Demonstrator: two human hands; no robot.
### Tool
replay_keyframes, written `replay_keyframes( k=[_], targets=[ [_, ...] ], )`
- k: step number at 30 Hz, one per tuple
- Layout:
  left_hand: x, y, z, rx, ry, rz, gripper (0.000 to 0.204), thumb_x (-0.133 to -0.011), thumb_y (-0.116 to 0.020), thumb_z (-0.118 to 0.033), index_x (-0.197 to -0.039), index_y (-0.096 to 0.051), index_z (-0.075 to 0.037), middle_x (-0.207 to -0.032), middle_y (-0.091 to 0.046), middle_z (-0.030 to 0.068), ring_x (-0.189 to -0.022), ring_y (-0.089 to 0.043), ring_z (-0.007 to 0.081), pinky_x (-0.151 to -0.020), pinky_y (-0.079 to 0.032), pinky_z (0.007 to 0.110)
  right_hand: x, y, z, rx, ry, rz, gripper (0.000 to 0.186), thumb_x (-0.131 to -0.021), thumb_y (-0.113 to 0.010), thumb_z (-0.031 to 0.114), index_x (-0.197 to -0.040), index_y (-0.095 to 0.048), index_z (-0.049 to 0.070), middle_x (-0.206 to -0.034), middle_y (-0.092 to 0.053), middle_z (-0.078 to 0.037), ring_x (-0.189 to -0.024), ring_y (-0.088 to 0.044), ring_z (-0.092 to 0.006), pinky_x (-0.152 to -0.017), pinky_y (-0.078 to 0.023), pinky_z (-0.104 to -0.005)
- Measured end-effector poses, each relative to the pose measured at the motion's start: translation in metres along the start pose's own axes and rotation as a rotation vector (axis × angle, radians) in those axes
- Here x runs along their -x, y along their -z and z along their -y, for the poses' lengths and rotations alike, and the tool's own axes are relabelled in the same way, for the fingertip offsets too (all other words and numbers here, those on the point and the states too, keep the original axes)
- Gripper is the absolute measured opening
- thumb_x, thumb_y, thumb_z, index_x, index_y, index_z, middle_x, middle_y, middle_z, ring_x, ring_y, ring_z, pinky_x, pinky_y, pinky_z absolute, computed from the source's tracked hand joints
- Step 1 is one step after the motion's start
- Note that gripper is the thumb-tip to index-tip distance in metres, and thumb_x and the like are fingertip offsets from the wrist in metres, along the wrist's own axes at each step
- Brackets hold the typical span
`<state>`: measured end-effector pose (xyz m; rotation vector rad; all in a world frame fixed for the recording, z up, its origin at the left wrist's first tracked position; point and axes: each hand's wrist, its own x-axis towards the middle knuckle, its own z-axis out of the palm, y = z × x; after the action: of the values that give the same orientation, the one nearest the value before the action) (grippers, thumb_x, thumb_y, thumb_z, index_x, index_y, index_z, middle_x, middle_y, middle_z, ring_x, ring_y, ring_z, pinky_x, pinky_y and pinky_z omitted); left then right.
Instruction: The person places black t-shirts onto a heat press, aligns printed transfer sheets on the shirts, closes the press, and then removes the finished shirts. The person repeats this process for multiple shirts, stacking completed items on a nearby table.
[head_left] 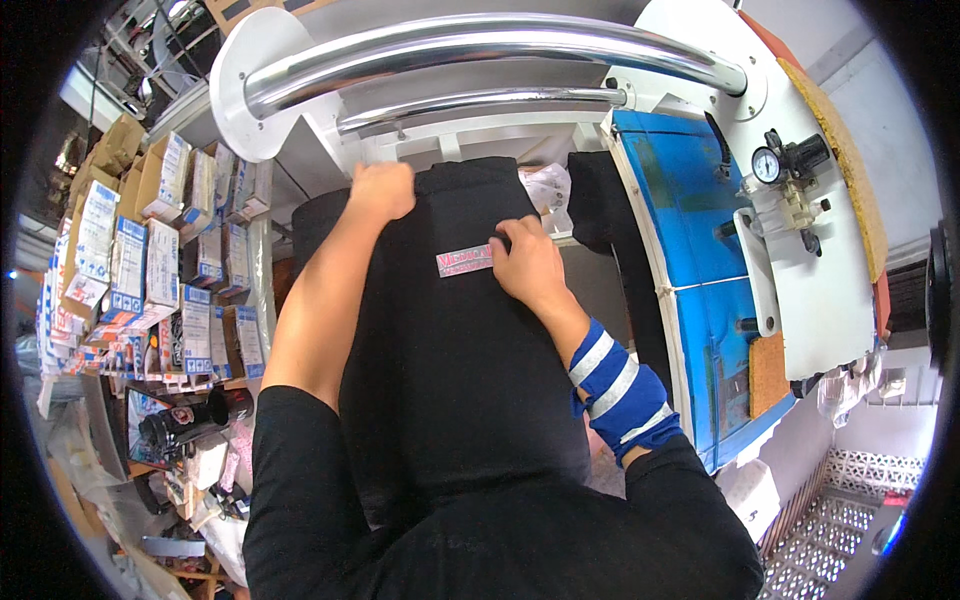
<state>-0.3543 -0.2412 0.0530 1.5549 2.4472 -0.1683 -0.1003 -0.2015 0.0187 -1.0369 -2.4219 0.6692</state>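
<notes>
Black fabric [440, 370] lies spread in front of me, running from the far edge back toward my body. A small rectangular label [463, 261] with pink lettering on a pale strip rests on its upper middle part. My right hand [530, 264] has its bent fingers at the label's right end, pinching that end, which they partly cover. A blue band with pale stripes [612, 390] wraps my right wrist. Farther up and left, my left hand [383, 191] is closed in a fist over the fabric's far edge; whatever its fingers hold is hidden.
Chrome bars [490, 55] cross the far side of a white machine. Right of the fabric stands a blue panel [690, 260], with a pressure gauge [767, 165] beyond it. Stacked cardboard boxes [160, 270] fill the left. A perforated basket [820, 510] sits lower right.
</notes>
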Motion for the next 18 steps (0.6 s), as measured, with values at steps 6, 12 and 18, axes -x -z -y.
replay_keyframes(
  k=[6,12,18],
  targets=[
    [-0.039,-0.047,-0.082,0.308,-0.299,-0.203,0.048,-0.086,-0.058,-0.001,-0.130,-0.066,-0.017,-0.135,-0.064,0.0123,-0.123,-0.063,0.0342,-0.102,-0.048,0.054,-0.032,-0.027,-0.090,-0.449,-0.345,0.048,0.042,-0.097,-0.064,0.021,-0.129,-0.060,-0.006,-0.132,-0.061,-0.025,-0.128,-0.054,-0.0447,-0.111,-0.042,-0.0482],
    [-0.023,-0.042,-0.052,0.527,-0.210,-0.382,0.051,-0.086,-0.057,-0.006,-0.136,-0.063,-0.013,-0.128,-0.069,0.0177,-0.119,-0.065,0.0367,-0.102,-0.049,0.054,0.022,-0.001,-0.035,0.066,0.244,-0.098,0.044,-0.090,-0.072,0.026,-0.125,-0.063,0.001,-0.133,-0.060,-0.020,-0.130,-0.052,-0.0418,-0.109,-0.042,-0.0492],
    [0.086,-0.083,-0.012,0.474,-0.128,-0.758,0.029,-0.085,-0.065,-0.005,-0.113,-0.069,-0.008,-0.115,-0.066,0.0131,-0.114,-0.061,0.0358,-0.101,-0.044,0.052,0.060,-0.018,-0.004,0.230,0.395,0.061,0.054,-0.094,-0.067,0.039,-0.134,-0.062,0.003,-0.145,-0.055,-0.017,-0.141,-0.042,-0.0388,-0.119,-0.028,-0.0587]
  ],
)
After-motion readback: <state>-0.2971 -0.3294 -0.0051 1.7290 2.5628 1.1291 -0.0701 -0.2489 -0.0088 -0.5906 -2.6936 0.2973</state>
